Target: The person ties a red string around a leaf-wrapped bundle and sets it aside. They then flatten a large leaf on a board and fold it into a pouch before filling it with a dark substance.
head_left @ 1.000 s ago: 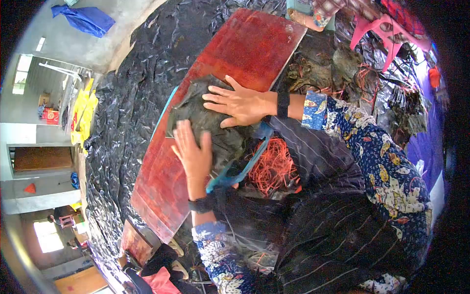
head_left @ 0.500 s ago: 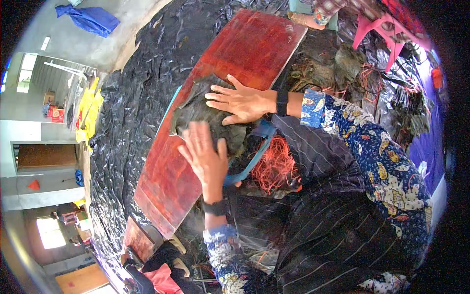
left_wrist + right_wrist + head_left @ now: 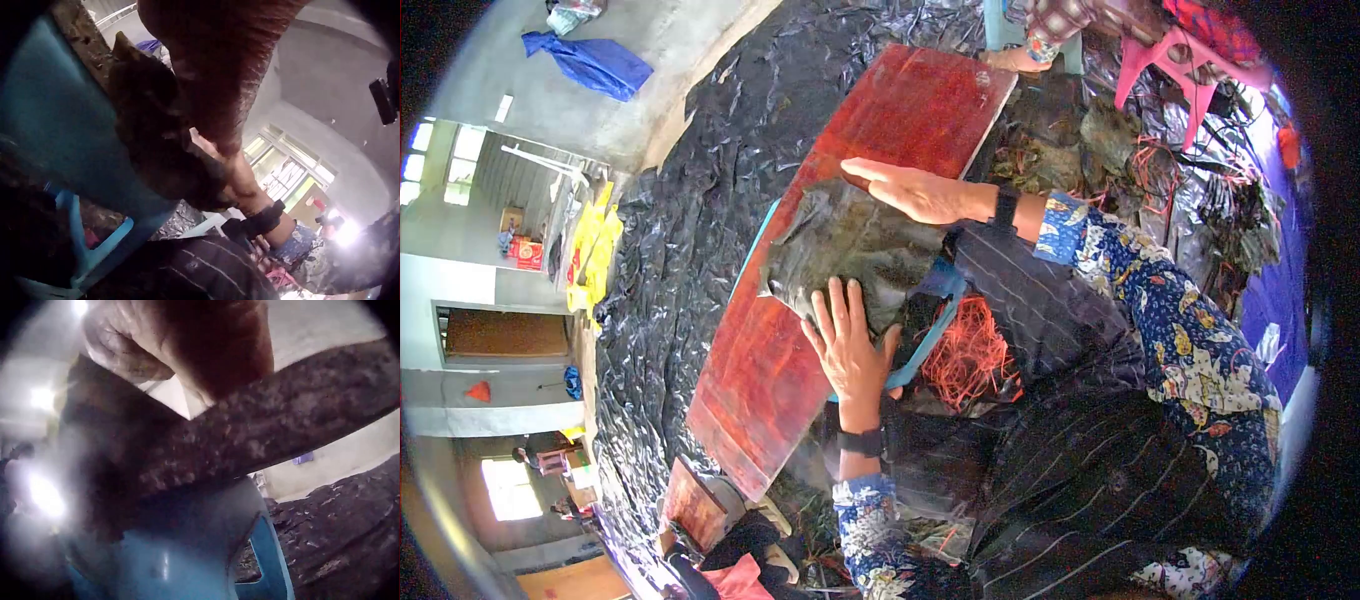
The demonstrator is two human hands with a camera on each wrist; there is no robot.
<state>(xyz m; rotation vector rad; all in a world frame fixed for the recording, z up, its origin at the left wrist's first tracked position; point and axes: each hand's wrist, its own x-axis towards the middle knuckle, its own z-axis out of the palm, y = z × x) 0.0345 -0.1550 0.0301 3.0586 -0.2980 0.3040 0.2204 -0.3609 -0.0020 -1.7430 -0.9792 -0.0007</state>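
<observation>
A flat stack of dark, greenish-black leaves (image 3: 840,235) lies across a long reddish-brown board (image 3: 930,95). My left hand (image 3: 855,350) rests with straight fingers over the leaves' near-left edge. At their far-right edge, my right hand (image 3: 920,192) is turned on its side, fingers straight. Under the board is a blue plastic stool (image 3: 945,320). In the left wrist view, dark leaf ends (image 3: 162,131) hang below the left hand (image 3: 219,69). In the right wrist view, the right hand (image 3: 187,337) is above the board's underside (image 3: 225,437).
Orange-red plastic string (image 3: 965,350) is bundled beside my lap. Black plastic sheeting (image 3: 670,250) covers the floor. More dark leaves (image 3: 1050,140) lie to the right, near a pink stool (image 3: 1175,75). Another person's foot (image 3: 1020,58) shows at the top.
My left hand has moved right and down to the leaves' near edge. The right hand has lifted from lying flat and turned onto its side at their far edge.
</observation>
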